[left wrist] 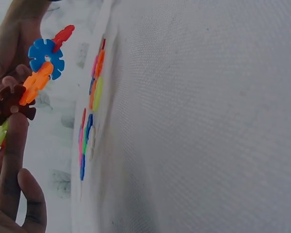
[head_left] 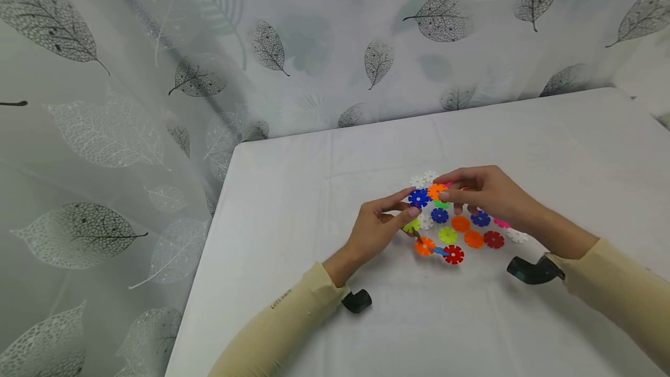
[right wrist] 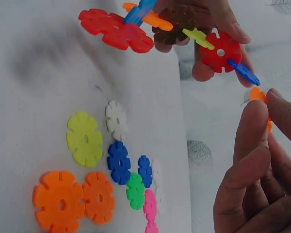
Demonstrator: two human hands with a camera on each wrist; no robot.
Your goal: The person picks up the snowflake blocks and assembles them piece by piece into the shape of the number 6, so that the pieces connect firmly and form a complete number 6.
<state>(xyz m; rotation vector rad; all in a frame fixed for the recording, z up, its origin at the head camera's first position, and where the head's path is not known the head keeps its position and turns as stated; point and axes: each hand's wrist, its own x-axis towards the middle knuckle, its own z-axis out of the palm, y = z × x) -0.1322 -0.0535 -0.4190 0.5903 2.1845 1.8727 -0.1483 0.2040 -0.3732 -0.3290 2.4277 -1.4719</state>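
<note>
My left hand (head_left: 373,227) grips a hanging chain of notched plastic building discs. Along it, the right wrist view shows a red disc (right wrist: 220,52), a yellow-green one (right wrist: 199,38), a brown one (right wrist: 175,24) and an orange one (right wrist: 153,18), with light blue and red at the far end. A dark blue disc (right wrist: 245,73) tops the chain, edge-on in that view. Between thumb and fingertips, my right hand (head_left: 492,189) pinches a loose orange disc (head_left: 437,192), right beside the dark blue one. In the left wrist view, a fingertip lies against the brown disc (left wrist: 13,104).
Several loose discs lie flat on the white-covered table (head_left: 293,191) beneath and beyond the hands, among them a yellow-green disc (right wrist: 84,139) and a white disc (right wrist: 116,121). A leaf-patterned curtain (head_left: 314,45) hangs behind the table. Black wrist-mounted pieces (head_left: 531,270) jut below both sleeves.
</note>
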